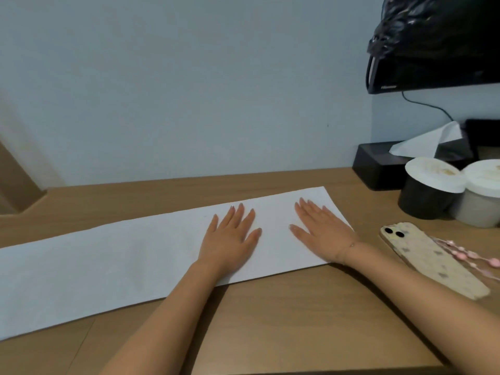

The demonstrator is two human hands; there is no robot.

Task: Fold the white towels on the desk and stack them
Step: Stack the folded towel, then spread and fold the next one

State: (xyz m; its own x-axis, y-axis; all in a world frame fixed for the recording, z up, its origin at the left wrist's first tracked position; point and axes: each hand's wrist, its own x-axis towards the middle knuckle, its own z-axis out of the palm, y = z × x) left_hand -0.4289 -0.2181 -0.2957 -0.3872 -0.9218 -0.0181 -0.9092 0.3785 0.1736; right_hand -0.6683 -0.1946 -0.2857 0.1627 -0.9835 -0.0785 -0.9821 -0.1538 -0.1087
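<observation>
A long white towel (113,269) lies flat as a narrow strip across the wooden desk (284,315), running from the left edge of view to the right of centre. My left hand (232,236) rests palm down on it with fingers spread and straight. My right hand (322,228) lies flat on the towel's right end, also palm down, a thin bracelet at the wrist. Neither hand grips the cloth. I see only this one towel.
A phone (430,261) in a patterned case with a pink bead strap lies right of the towel. Behind it stand two lidded cups (433,190) and a black tissue box (384,166). A black bag hangs over a dark screen (433,50) at upper right. The wall is close behind.
</observation>
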